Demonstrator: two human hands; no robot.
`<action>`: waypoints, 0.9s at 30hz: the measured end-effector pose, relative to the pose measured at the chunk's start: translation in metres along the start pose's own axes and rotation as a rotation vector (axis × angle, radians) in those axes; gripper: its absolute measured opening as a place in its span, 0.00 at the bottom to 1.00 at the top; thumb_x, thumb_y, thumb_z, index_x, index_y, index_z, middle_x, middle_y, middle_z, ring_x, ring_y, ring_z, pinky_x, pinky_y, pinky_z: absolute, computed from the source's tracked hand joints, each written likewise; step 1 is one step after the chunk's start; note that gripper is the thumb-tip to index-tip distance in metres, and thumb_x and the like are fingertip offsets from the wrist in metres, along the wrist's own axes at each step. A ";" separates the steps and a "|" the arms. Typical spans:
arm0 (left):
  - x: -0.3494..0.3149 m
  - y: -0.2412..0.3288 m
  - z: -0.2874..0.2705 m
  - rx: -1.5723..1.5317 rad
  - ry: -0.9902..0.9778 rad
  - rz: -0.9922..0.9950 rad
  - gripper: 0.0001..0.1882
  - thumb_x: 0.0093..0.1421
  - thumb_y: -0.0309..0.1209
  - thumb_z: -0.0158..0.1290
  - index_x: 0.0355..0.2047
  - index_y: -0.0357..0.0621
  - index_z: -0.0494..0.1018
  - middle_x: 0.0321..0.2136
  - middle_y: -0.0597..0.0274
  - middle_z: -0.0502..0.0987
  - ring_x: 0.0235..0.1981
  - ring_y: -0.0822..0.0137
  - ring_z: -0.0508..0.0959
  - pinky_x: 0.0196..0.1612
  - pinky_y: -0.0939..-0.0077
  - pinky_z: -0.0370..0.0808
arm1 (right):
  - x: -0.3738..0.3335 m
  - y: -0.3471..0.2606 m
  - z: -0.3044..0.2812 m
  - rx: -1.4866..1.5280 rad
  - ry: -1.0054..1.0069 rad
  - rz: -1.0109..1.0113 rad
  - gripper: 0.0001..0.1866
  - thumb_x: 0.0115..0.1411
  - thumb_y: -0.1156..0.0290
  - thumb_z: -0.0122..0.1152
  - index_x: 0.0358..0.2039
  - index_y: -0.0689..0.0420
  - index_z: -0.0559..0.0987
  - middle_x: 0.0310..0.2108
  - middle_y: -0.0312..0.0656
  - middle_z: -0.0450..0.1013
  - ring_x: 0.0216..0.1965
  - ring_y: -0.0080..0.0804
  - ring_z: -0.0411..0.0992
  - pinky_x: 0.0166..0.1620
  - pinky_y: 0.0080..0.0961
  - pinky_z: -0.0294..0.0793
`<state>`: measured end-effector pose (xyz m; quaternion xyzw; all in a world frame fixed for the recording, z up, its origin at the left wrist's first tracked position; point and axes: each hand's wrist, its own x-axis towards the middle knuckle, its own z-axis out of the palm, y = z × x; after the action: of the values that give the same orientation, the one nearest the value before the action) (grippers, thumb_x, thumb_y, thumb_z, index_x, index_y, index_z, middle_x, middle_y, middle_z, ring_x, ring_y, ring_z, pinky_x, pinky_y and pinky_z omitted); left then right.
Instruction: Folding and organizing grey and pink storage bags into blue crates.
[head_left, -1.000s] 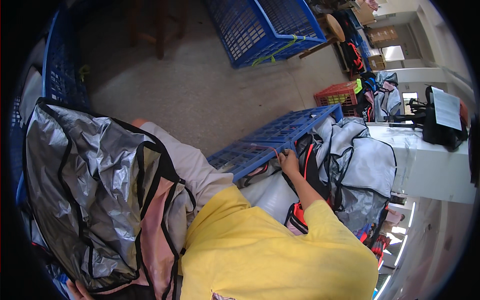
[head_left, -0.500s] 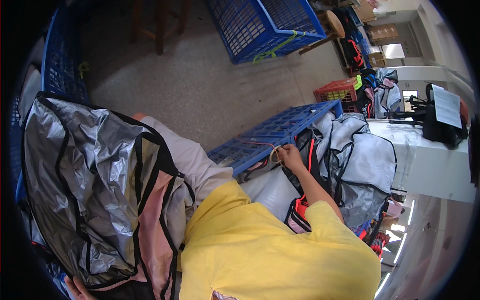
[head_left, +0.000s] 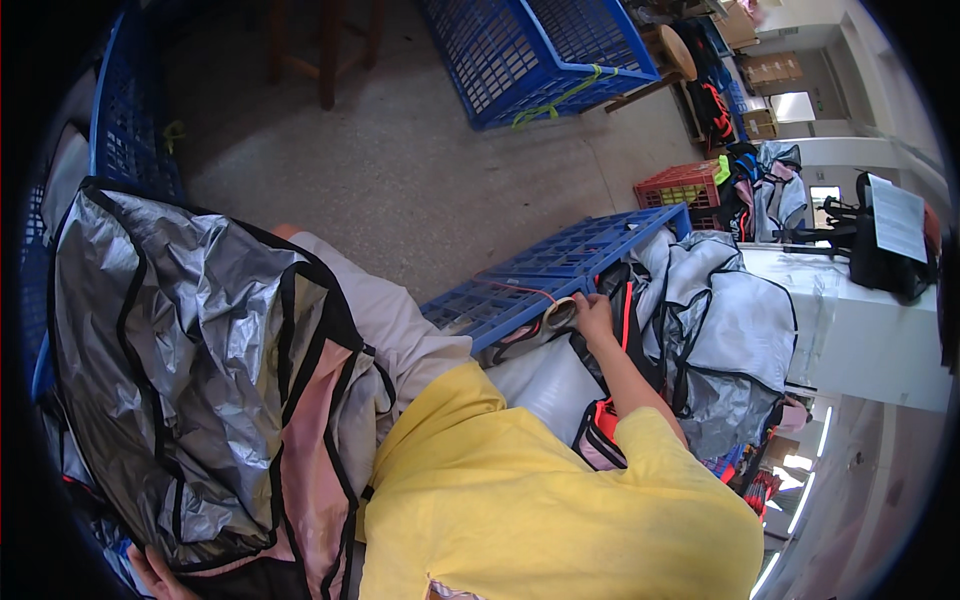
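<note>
Grey speckled concrete floor (head_left: 400,190) spreads across a cluttered workroom, where a large blue plastic crate (head_left: 530,50) stands at the far side with a green strap on its rim, close to the legs of a wooden stool (head_left: 325,50). Nearer, a person in a yellow shirt (head_left: 540,510) sits with a big silver insulated bag (head_left: 180,360), trimmed in black with a pale pink lining, heaped over the lap on the left. At the lower edge the left hand (head_left: 150,575) is only partly visible beneath that bag, touching its bottom edge; whether it is clenched cannot be told. The right arm reaches forward to a low blue lattice crate (head_left: 560,265) lying just ahead of the knees, and the right hand (head_left: 592,312) closes its fingers around a small pale strap loop (head_left: 558,315) at the crate's near edge, from which a thin red cord (head_left: 515,287) runs back across the lattice. Just to the right of that hand, more grey and silver bags (head_left: 730,330) with black and red trim are piled against a white counter (head_left: 860,330). Farther back, a red crate (head_left: 685,185) sits near the counter, and a black stand with a white sheet (head_left: 895,225) rests on top of the counter.
</note>
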<state>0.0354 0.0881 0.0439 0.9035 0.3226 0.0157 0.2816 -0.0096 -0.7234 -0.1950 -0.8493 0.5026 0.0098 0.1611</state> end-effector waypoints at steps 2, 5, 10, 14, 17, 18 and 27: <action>0.002 0.007 0.007 -0.005 -0.012 0.016 0.22 0.69 0.41 0.61 0.51 0.32 0.77 0.44 0.46 0.81 0.45 0.54 0.76 0.55 0.62 0.73 | 0.014 0.009 -0.007 0.029 -0.041 0.069 0.25 0.70 0.59 0.65 0.56 0.69 0.75 0.46 0.50 0.79 0.41 0.38 0.80 0.44 0.33 0.80; 0.001 0.005 0.009 -0.023 -0.008 0.052 0.21 0.70 0.40 0.60 0.50 0.32 0.77 0.44 0.46 0.81 0.44 0.54 0.76 0.54 0.62 0.73 | 0.013 0.007 -0.003 0.251 -0.074 0.240 0.23 0.71 0.63 0.63 0.56 0.69 0.74 0.45 0.48 0.79 0.38 0.37 0.80 0.41 0.32 0.82; 0.001 -0.003 0.007 -0.036 -0.024 0.115 0.19 0.71 0.39 0.58 0.49 0.32 0.77 0.43 0.46 0.80 0.43 0.53 0.75 0.53 0.61 0.73 | -0.011 -0.001 0.001 0.561 -0.316 0.538 0.14 0.69 0.70 0.64 0.49 0.67 0.77 0.42 0.48 0.78 0.38 0.37 0.81 0.39 0.31 0.85; -0.002 0.022 0.009 0.083 -0.012 0.095 0.20 0.72 0.40 0.58 0.50 0.31 0.76 0.44 0.45 0.80 0.46 0.53 0.75 0.55 0.61 0.72 | -0.003 -0.006 0.006 0.491 -0.370 0.517 0.10 0.68 0.69 0.66 0.43 0.62 0.79 0.36 0.44 0.79 0.37 0.40 0.83 0.40 0.32 0.86; -0.004 0.017 0.013 0.096 0.025 0.113 0.21 0.72 0.39 0.58 0.50 0.30 0.76 0.45 0.44 0.80 0.46 0.52 0.76 0.56 0.60 0.72 | -0.002 -0.015 -0.001 0.377 -0.244 0.551 0.11 0.67 0.68 0.67 0.44 0.62 0.80 0.34 0.48 0.81 0.34 0.42 0.83 0.35 0.36 0.83; -0.004 0.012 0.014 0.005 0.056 0.133 0.21 0.72 0.39 0.58 0.50 0.29 0.77 0.45 0.44 0.81 0.46 0.51 0.77 0.56 0.60 0.73 | -0.001 -0.016 -0.009 0.375 -0.245 0.550 0.11 0.67 0.68 0.67 0.44 0.62 0.80 0.34 0.48 0.81 0.34 0.42 0.83 0.35 0.36 0.83; -0.002 0.011 0.009 0.145 0.070 0.202 0.21 0.70 0.41 0.61 0.50 0.31 0.79 0.44 0.42 0.82 0.45 0.48 0.78 0.54 0.61 0.74 | -0.036 -0.061 -0.019 -0.261 -0.647 -0.191 0.14 0.62 0.62 0.72 0.35 0.63 0.84 0.32 0.47 0.83 0.34 0.41 0.82 0.39 0.38 0.78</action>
<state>0.0424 0.0754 0.0424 0.9483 0.2401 0.0522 0.2009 0.0222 -0.6711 -0.1542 -0.8589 0.3384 0.3269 0.2022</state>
